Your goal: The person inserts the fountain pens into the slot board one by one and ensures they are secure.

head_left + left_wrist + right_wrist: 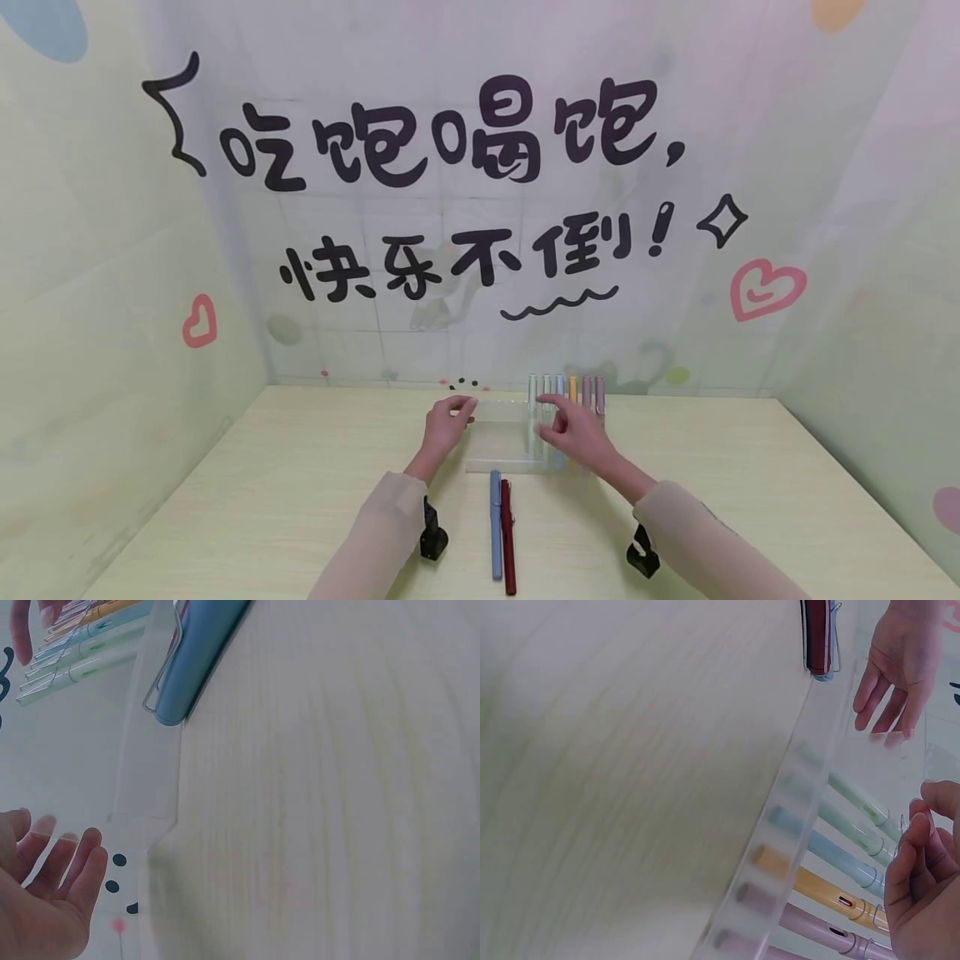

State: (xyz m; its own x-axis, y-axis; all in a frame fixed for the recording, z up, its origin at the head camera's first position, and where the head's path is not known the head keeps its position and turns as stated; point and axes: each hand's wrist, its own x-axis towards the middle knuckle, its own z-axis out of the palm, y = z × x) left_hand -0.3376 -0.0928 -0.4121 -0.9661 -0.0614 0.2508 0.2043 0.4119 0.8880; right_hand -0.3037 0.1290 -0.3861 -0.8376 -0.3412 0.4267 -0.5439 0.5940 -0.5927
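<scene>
- Table (750, 500): carrying everything; the clear acrylic pen holder (498, 433) is standing at its far middle, near the back wall.
- Holder: six pastel pens (566, 392) are standing upright in its right-hand slots (green, green, blue, orange, two mauve); the left-hand slots are sitting empty.
- Left hand (447, 423): hovering at the holder's left end, fingers straight and relaxed, gripping nothing.
- Right hand (573, 433): reaching in front of the holder's filled right half, fingers loosely curled, holding nothing that I can see.
- Blue pen (496, 523) and dark red pen (507, 533): lying side by side on the table just in front of the holder.
- Judgement: steadying the holder by its ends while loading seems wise, as it looks light.
</scene>
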